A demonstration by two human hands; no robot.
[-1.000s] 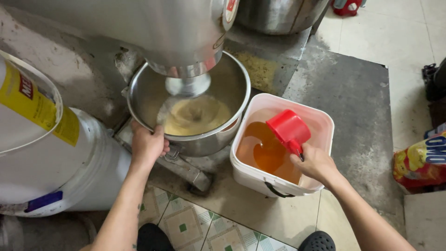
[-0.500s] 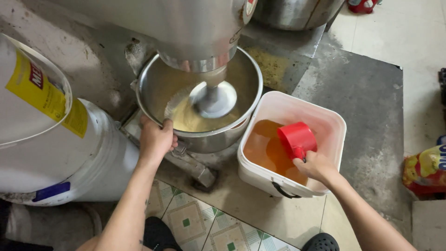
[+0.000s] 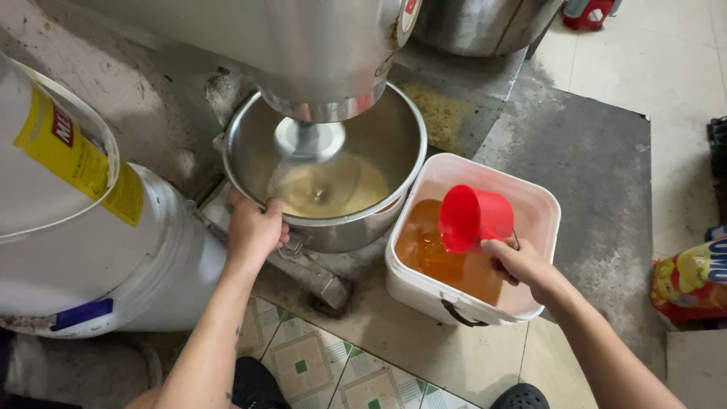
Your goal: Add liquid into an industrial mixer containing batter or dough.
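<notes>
Your right hand holds the red cup in a closed grip, tilted over the white square bucket of amber liquid. Your left hand grips the near rim of the steel mixing bowl, which holds pale batter. A white drum crowds the left; the floor to the right is open.

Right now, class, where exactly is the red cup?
In the head view the red cup sits right of centre, held by the right hand over the white bucket of amber liquid, beside the steel mixing bowl.
</notes>
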